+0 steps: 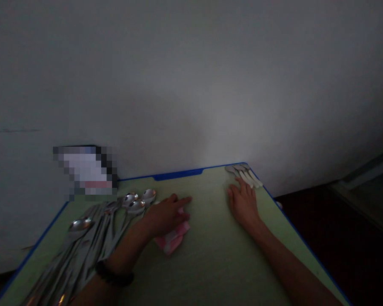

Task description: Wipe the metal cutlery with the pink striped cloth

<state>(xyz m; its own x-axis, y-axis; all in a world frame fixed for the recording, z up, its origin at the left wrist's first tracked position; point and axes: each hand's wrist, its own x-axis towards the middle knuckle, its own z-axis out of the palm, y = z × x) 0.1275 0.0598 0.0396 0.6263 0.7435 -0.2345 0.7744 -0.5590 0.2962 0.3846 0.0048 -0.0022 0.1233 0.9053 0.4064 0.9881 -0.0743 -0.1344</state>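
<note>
My left hand (166,216) rests on a pink and white cloth (172,239) on the green table (207,250), fingers curled over it with the index finger stretched out. Several long metal spoons (92,238) lie in a heap just left of that hand, bowls toward the wall. My right hand (242,202) lies flat on the table with fingers spread, fingertips touching a few white-handled spoons (247,174) at the far right corner.
The table has a blue rim (178,174) and stands against a pale wall (191,85). A blurred-out object (86,172) sits at the table's far left. Dark floor (338,238) lies beyond the right edge.
</note>
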